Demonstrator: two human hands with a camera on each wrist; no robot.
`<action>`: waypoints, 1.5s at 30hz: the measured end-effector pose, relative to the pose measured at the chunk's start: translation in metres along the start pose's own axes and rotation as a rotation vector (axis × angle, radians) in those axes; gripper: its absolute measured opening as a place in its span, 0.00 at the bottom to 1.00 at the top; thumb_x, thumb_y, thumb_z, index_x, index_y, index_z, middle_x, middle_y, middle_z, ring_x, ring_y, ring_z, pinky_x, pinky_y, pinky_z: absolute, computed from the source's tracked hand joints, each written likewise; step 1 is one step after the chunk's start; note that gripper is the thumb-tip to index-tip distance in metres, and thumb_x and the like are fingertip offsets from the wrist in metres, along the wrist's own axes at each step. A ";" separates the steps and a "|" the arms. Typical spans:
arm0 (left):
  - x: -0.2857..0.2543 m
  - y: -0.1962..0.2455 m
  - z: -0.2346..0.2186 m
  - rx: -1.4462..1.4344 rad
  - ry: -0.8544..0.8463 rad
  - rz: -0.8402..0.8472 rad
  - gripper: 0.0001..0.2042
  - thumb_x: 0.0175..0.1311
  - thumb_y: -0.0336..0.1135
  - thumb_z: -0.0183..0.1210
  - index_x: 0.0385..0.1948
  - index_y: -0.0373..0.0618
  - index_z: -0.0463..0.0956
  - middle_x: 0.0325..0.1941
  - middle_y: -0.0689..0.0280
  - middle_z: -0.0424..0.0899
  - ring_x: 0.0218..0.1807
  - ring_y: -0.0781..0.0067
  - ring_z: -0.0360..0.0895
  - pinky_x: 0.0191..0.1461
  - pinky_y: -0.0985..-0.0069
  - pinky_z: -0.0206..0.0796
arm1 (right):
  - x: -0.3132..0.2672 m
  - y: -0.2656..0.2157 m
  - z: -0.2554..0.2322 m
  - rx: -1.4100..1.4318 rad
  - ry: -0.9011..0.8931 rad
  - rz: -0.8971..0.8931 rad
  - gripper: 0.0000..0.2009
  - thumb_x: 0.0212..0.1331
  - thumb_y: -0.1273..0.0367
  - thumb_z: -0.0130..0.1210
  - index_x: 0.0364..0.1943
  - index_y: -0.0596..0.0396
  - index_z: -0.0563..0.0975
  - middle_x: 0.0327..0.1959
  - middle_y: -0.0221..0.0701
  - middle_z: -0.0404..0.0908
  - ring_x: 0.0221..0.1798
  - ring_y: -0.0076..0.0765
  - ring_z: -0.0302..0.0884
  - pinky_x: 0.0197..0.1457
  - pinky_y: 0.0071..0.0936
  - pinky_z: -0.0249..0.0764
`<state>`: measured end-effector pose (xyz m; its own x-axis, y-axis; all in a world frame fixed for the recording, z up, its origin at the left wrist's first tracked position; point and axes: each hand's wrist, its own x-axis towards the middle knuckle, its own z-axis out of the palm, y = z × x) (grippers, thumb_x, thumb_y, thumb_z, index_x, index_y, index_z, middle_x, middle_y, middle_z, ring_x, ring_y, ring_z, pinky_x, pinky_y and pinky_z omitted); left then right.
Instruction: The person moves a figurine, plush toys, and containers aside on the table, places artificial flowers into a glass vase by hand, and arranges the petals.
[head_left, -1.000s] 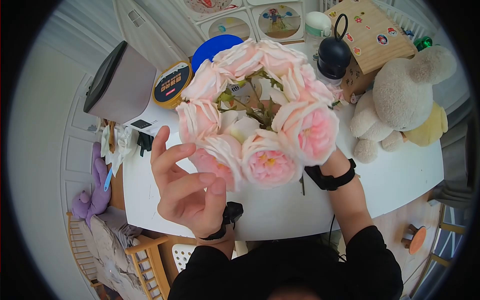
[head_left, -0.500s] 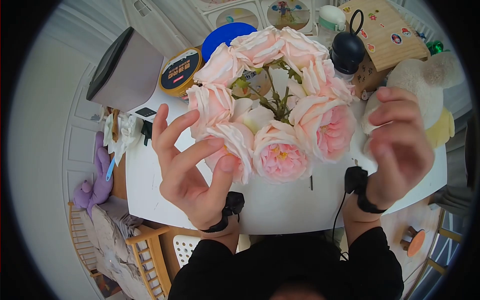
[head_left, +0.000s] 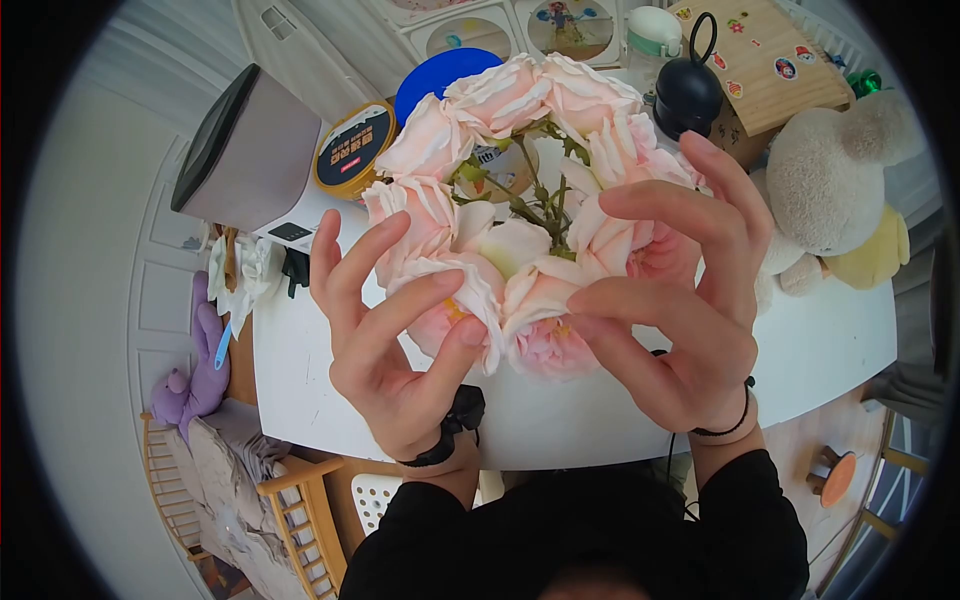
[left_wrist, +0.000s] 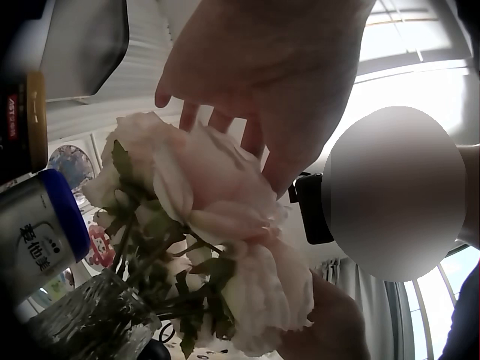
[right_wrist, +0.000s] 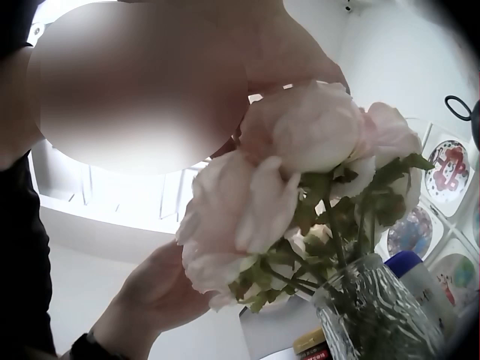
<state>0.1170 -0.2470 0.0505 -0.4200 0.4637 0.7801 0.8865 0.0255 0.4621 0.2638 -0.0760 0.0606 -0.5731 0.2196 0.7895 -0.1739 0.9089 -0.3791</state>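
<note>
Pale pink roses [head_left: 500,95] form a ring of blooms, their green stems rising from a textured glass vase [right_wrist: 375,311]. At the front-left rose [head_left: 430,328], my left hand [head_left: 390,365] holds a petal edge between thumb and fingers. My right hand [head_left: 690,320] pinches a petal of the front middle rose [head_left: 550,347] with thumb and index finger; its other fingers arch over the rose on the right. In the left wrist view, the blooms partly hide the left fingertips.
Behind the flowers stand a tub with a dark lid [head_left: 352,150] and a container with a blue lid [head_left: 440,75]. A grey bin-shaped appliance [head_left: 255,150] is at left. A black-topped bottle [head_left: 688,95], a stickered wooden board [head_left: 765,60] and a plush toy [head_left: 825,180] are at right on the white table [head_left: 320,380].
My right hand came out from behind the roses to the right side, then moved left onto the front blooms. The left hand has stayed at the front-left rose, its fingers shifting slightly.
</note>
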 end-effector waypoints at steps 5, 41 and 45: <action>0.000 0.000 -0.002 0.017 -0.019 -0.002 0.15 0.41 0.37 0.73 0.35 0.51 0.86 0.58 0.56 0.79 0.71 0.44 0.57 0.74 0.48 0.41 | -0.002 -0.004 0.004 0.027 0.031 0.004 0.09 0.39 0.68 0.67 0.28 0.46 0.82 0.50 0.39 0.79 0.63 0.53 0.65 0.71 0.53 0.54; -0.003 0.017 0.011 0.047 0.012 0.042 0.08 0.41 0.30 0.70 0.26 0.54 0.84 0.52 0.61 0.82 0.64 0.54 0.68 0.75 0.47 0.42 | 0.004 0.045 -0.013 0.248 0.097 0.161 0.08 0.41 0.75 0.62 0.30 0.55 0.81 0.48 0.35 0.80 0.63 0.47 0.67 0.67 0.42 0.60; -0.002 0.015 0.010 -0.004 0.043 0.043 0.09 0.41 0.34 0.71 0.27 0.53 0.84 0.52 0.60 0.82 0.65 0.52 0.66 0.75 0.47 0.40 | -0.005 0.072 -0.012 0.612 0.402 0.350 0.07 0.52 0.80 0.58 0.35 0.58 0.80 0.46 0.34 0.80 0.54 0.34 0.74 0.61 0.33 0.68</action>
<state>0.1329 -0.2387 0.0514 -0.3898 0.4261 0.8164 0.9030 0.0031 0.4295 0.2639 -0.0072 0.0347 -0.3646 0.6717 0.6448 -0.5115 0.4342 -0.7415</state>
